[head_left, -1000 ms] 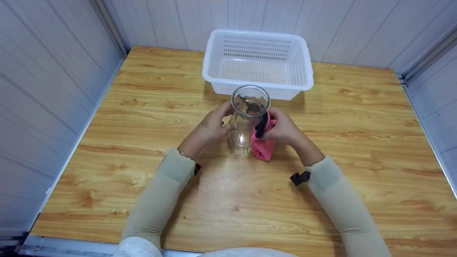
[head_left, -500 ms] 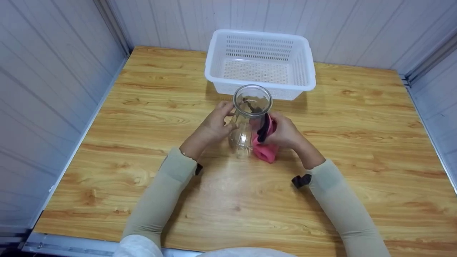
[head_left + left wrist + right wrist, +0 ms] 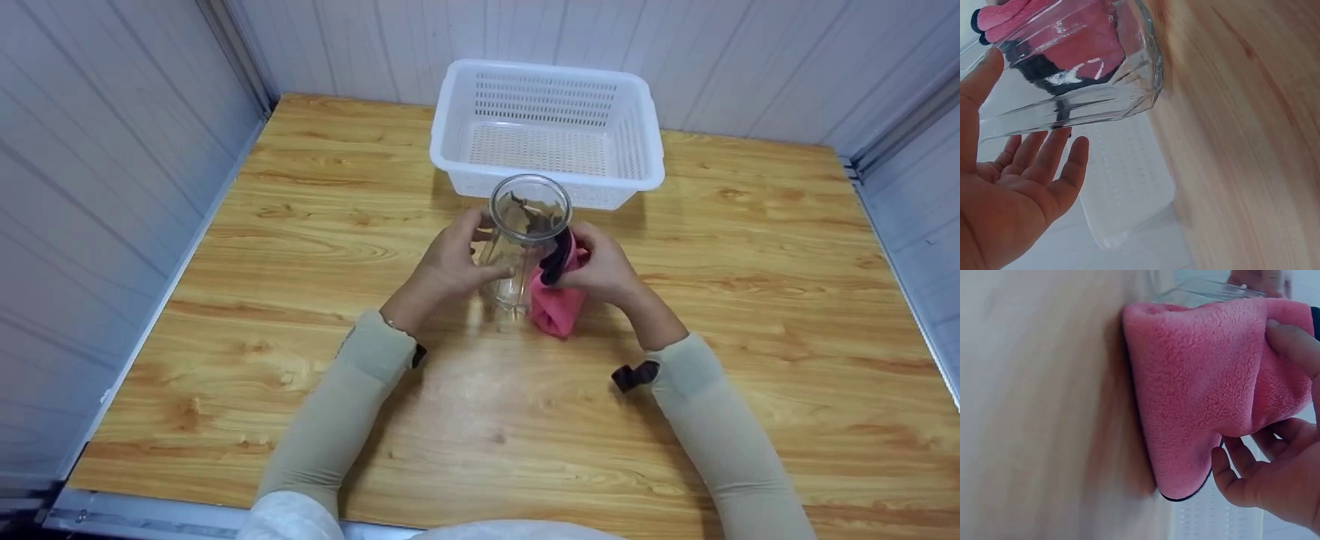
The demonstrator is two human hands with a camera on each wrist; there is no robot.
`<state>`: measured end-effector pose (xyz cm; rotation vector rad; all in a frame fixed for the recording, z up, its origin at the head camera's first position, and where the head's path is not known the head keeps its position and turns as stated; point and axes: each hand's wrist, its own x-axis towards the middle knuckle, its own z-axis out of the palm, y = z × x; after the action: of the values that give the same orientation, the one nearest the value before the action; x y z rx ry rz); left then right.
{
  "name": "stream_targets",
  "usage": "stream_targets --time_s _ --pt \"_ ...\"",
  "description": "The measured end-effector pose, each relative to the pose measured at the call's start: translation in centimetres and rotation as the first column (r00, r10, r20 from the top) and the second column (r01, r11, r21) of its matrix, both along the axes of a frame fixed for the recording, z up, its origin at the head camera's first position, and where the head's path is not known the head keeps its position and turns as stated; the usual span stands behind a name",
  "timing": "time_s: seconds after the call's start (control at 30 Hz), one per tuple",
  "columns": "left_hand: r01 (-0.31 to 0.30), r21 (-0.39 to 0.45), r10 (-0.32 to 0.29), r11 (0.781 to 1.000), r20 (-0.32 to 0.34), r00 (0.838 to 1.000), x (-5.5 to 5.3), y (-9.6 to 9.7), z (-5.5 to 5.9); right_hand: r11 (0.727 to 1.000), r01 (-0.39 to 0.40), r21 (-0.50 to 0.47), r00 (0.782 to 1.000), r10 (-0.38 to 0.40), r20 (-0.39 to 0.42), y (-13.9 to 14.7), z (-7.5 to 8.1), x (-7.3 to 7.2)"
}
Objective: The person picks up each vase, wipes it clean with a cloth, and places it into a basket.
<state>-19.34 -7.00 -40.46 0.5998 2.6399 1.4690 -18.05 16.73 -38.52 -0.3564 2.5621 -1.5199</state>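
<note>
A clear glass vase [image 3: 519, 259] with a wide round mouth stands upright on the table in front of me. My left hand [image 3: 448, 262] holds its left side, thumb across the near face and fingers at the far side. On the other side, my right hand [image 3: 604, 268] grips a pink plush cloth [image 3: 555, 306] with dark edging against the glass. Folded cloth [image 3: 1196, 377] hangs down between thumb and fingers in the right wrist view. Through the vase wall [image 3: 1100, 104], the left wrist view shows more pink and dark cloth.
Behind the vase sits a white plastic basket [image 3: 546, 176] with slotted sides and nothing in it. The wood-grain table [image 3: 480, 420] meets pale panelled walls [image 3: 360, 45] at the back and both sides.
My left thumb has slid a little further right across the glass. The right hand and the cloth have shifted slightly, first down, then back up. The vase stays in place.
</note>
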Motion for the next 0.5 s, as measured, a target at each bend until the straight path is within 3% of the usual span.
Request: stream_targets --time_s 0.07,0.23,0.37,0.5 --pt "0.011 0.012 -0.011 1.000 0.013 1.000 -0.1 -0.1 0.1 1.000 -0.003 -0.030 1.000 0.003 -0.026 -0.3 1.4 0.3" --pt "0.035 0.011 -0.035 0.999 0.026 0.999 -0.2 0.0 0.3 0.984 -0.027 -0.173 0.992 0.006 -0.125 -0.3 2.3 -0.4" --pt "0.037 -0.028 -0.036 0.999 0.045 0.998 -0.1 0.1 0.6 0.962 -0.024 -0.272 0.991 -0.013 -0.135 -0.3 3.0 -0.7" --pt "0.024 -0.052 -0.021 0.998 0.061 0.998 0.0 0.1 0.8 0.966 -0.012 -0.259 0.994 -0.017 -0.111 -0.3 3.4 -0.6"
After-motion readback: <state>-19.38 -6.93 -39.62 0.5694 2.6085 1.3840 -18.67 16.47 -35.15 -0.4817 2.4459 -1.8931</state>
